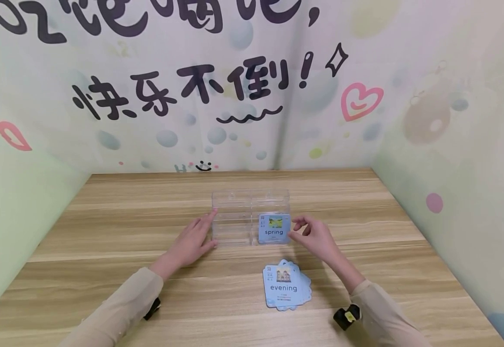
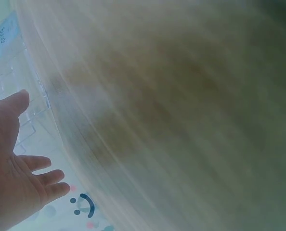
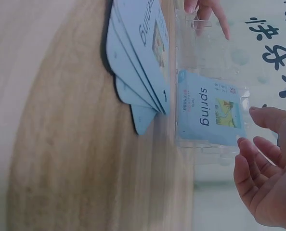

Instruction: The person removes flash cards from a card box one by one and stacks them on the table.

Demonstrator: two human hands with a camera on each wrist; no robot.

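A clear plastic card holder point(image 1: 232, 237) with several compartments stands toward the back of the table. A blue word card reading "spring" point(image 1: 274, 234) sits in its lower right compartment. My left hand point(image 1: 189, 242) touches the holder's left side, fingers extended; the left wrist view shows the thumb point(image 2: 19, 102) spread from the fingers. At the card's right edge is my right hand point(image 1: 317, 237), its fingers loosely bent with nothing gripped between them. In the right wrist view the fingertips point(image 3: 243, 144) are close to the card's edge; contact is unclear.
A fanned stack of blue cards point(image 1: 283, 299), "evening" on top, lies on the wooden table point(image 1: 208, 303) in front of the holder. Behind the table hangs a printed cloth backdrop point(image 1: 156, 140), with side walls to the left and right.
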